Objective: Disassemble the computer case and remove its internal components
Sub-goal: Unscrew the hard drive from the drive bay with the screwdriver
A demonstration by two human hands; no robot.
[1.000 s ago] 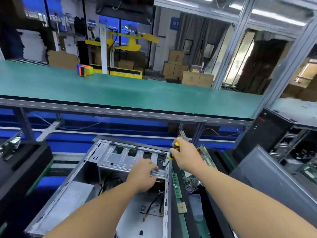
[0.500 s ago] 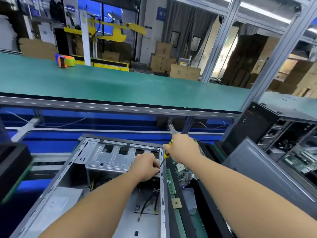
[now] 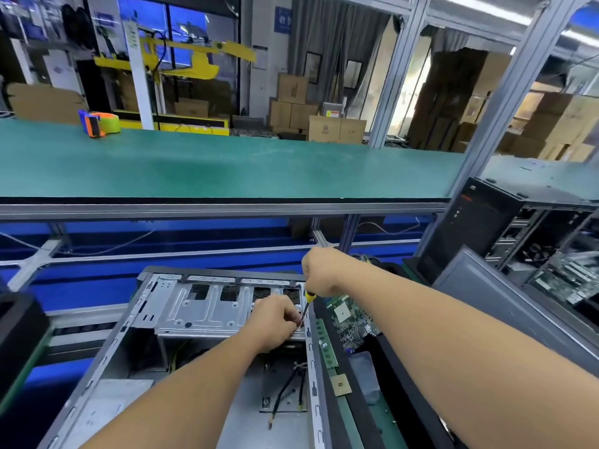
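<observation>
While opened on its side at 6 o'clock, computer case (image 3: 181, 345) shows steel drive cage (image 3: 210, 307). Right hand (image 3: 324, 270), grip closed round yellow-handled screwdriver (image 3: 307, 306), tip down at cage's right edge. Left hand (image 3: 275, 320), fingers curled, pinching at the tip. Motherboard (image 3: 351, 319) at 3 o'clock of case. Tape dispenser (image 3: 99, 122), 11 o'clock, green tabletop (image 3: 227, 166).

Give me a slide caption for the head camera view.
Right hand drives screwdriver into open computer case.
</observation>
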